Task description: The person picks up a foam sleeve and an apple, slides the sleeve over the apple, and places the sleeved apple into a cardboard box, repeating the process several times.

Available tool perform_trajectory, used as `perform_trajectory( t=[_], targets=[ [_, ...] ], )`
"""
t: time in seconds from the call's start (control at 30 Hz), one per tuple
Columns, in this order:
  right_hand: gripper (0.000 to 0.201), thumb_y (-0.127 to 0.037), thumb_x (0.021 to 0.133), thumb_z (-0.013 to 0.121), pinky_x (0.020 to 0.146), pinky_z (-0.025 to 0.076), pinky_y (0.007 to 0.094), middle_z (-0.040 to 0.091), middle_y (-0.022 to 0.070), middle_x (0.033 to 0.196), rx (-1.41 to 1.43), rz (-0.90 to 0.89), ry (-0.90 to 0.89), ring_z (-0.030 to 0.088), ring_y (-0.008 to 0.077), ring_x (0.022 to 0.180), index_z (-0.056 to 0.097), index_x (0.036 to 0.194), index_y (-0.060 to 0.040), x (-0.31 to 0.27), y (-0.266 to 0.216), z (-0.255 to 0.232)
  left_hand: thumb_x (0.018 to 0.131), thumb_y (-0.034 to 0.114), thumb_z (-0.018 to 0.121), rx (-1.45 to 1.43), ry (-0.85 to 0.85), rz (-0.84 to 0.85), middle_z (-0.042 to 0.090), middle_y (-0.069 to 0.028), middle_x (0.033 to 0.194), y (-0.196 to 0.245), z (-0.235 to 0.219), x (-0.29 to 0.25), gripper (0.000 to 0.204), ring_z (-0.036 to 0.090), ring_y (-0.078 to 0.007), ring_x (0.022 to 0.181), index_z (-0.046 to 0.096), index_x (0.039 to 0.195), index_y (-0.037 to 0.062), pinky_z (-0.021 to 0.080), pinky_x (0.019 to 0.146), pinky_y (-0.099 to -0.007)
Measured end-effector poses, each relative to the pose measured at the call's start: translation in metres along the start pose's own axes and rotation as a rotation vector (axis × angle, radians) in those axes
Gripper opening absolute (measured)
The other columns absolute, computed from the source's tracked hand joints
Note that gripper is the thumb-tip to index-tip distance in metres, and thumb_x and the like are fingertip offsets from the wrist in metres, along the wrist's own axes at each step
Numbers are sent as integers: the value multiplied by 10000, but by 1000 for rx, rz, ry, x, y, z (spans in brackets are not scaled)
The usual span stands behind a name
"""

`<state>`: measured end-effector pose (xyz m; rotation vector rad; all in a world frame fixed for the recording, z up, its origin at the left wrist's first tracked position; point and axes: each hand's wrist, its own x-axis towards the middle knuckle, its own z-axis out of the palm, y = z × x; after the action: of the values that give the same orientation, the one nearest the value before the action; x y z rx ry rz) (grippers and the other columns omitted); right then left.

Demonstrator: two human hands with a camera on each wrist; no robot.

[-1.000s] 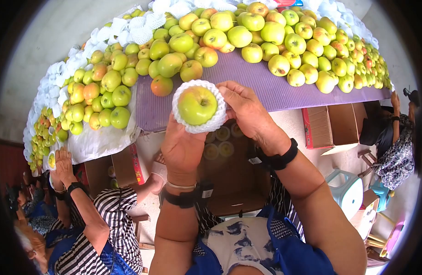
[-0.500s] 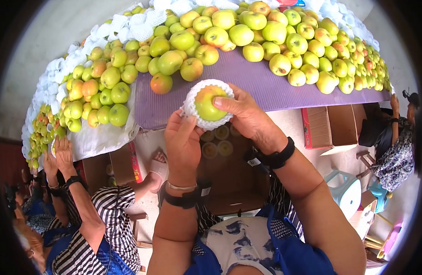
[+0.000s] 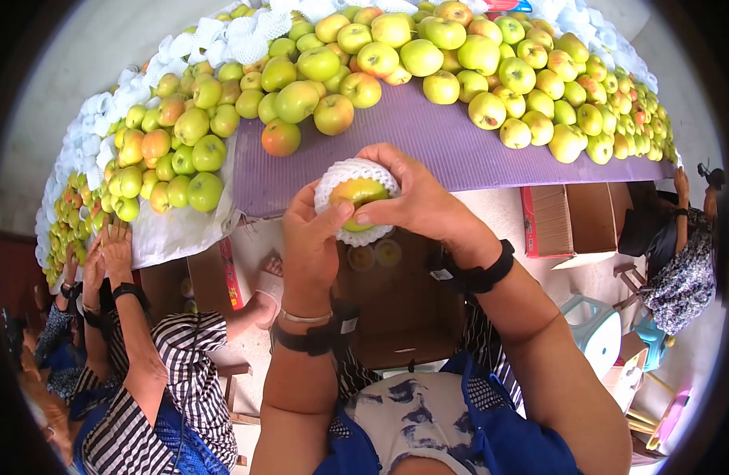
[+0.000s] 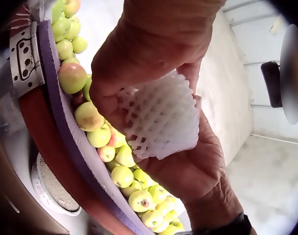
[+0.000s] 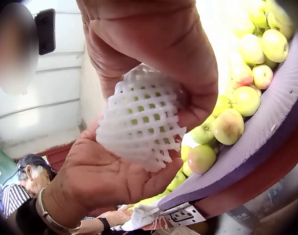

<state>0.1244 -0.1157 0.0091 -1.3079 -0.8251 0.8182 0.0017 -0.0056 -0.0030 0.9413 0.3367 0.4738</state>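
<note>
A yellow-green apple (image 3: 361, 192) sits in a white foam net (image 3: 355, 169) in front of my chest, over a cardboard box. My left hand (image 3: 311, 244) grips it from the left, thumb at the front of the apple. From the right, my right hand (image 3: 416, 196) holds it too, fingers over the top and thumb near the left one. In the left wrist view the foam net (image 4: 161, 117) hides nearly all of the apple. Green skin shows through the mesh of the net (image 5: 141, 115) in the right wrist view.
Heaped apples (image 3: 479, 54) cover the back of a purple-matted table (image 3: 444, 150), with white foam nets (image 3: 250, 36) behind. Below my hands stands the cardboard box (image 3: 404, 317), netted apples inside. Another open box (image 3: 574, 222) is right; a person in stripes (image 3: 194, 356) sits left.
My right hand has gone from pinching the net's edge to wrapping over the apple. The apple has tilted, and its stem end no longer faces up. Both thumbs now lie at its front.
</note>
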Motion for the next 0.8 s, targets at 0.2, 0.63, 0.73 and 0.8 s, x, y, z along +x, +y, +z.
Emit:
perform_trajectory(
  t=[0.2, 0.63, 0.73, 0.8],
  targets=[
    [489, -219, 793, 678, 893, 418, 291, 574, 91, 1077, 357, 77, -106, 524, 157, 1016, 502, 1180, 23, -4, -10, -7, 640, 20, 727, 55, -39, 128, 586, -119, 1052, 4, 1, -4, 560, 582, -191, 955, 480, 1140, -39, 468, 871, -326],
    [246, -118, 736, 711, 748, 430, 259, 559, -5, 920, -138, -87, -30, 508, 98, 889, 597, 934, -28, -3, -19, -16, 605, -24, 730, 231, -51, 215, 578, -86, 1024, 7, 6, -5, 577, 571, -163, 928, 510, 1138, 4, 468, 841, -292],
    [194, -123, 747, 703, 725, 436, 253, 569, 5, 890, 17, -32, -131, 521, 96, 852, 591, 873, -27, -6, -22, -21, 601, -25, 732, 271, -131, 177, 573, -73, 1022, 5, 1, -5, 557, 558, -149, 937, 531, 1120, 10, 464, 829, -279],
    [180, -123, 762, 692, 703, 442, 245, 578, 11, 859, 68, 42, -137, 527, 90, 808, 593, 872, -22, -8, -27, -20, 599, -22, 736, 260, -152, 126, 570, -65, 1023, 7, 4, -8, 543, 553, -143, 939, 540, 1105, 4, 462, 825, -276]
  ],
)
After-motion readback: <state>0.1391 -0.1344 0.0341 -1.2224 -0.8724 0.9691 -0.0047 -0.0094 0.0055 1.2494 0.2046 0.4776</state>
